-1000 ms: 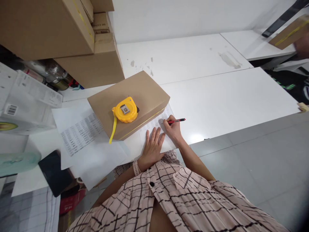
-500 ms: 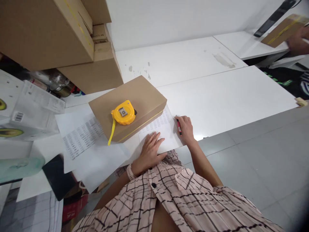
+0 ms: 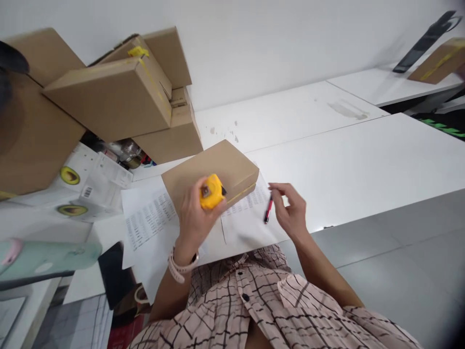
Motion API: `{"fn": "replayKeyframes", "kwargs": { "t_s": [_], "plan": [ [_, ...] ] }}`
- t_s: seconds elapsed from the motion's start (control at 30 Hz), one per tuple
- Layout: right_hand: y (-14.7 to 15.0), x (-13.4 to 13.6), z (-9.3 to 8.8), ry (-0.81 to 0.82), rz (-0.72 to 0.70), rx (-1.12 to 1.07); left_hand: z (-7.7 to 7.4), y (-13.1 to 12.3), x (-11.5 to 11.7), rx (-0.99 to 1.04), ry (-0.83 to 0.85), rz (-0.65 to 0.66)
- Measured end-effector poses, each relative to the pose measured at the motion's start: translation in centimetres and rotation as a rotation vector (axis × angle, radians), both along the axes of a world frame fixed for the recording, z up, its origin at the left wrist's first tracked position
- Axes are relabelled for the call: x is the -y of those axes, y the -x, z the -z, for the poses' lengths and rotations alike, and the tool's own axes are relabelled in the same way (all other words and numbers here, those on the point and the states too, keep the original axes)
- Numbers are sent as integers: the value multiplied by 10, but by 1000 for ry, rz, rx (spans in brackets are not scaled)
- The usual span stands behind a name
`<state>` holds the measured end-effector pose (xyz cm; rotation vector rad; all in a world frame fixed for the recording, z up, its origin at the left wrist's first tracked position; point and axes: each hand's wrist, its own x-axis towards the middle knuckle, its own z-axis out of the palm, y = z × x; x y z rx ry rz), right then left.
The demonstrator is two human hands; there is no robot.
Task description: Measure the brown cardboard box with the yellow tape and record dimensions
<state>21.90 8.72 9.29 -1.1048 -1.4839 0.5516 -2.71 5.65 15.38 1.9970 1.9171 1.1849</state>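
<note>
My left hand (image 3: 198,213) is closed around a yellow tape measure (image 3: 211,192), lifted over a brown cardboard box (image 3: 218,167). A pale wristband circles that wrist. My right hand (image 3: 290,208) is at the right side of a printed sheet (image 3: 247,225), thumb and index finger pinched at the upper end of a red pen (image 3: 269,209). The pen's black end points down toward the sheet. The box stands partly on this sheet, and more printed pages (image 3: 150,218) lie to its left.
Cardboard boxes (image 3: 109,104) are stacked at the back left, beside white cartons with avocado pictures (image 3: 87,189). A pale green bottle (image 3: 54,257) and a black flat object (image 3: 115,274) lie at the left. The white table (image 3: 348,165) extends right, where another box (image 3: 438,60) stands.
My left hand has risen from the sheet and taken hold of the tape measure, lifting it from the box top. The pen has swung leftward at my right fingertips. The view has shifted.
</note>
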Motion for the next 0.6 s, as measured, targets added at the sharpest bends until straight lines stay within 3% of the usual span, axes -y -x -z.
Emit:
{"fn": "replayKeyframes", "kwargs": {
  "t_s": [0.1,0.17,0.4,0.6],
  "plan": [
    [22,12,-28,295,-494,-268,-10,-11,27,296,186,314],
    [32,18,-42,430,-684,-363,-13,-11,41,374,263,393],
    [60,11,-49,565,-880,-598,-13,13,52,445,320,308],
    [71,-15,-60,593,-899,-519,-26,31,57,520,253,192]
  ]
}}
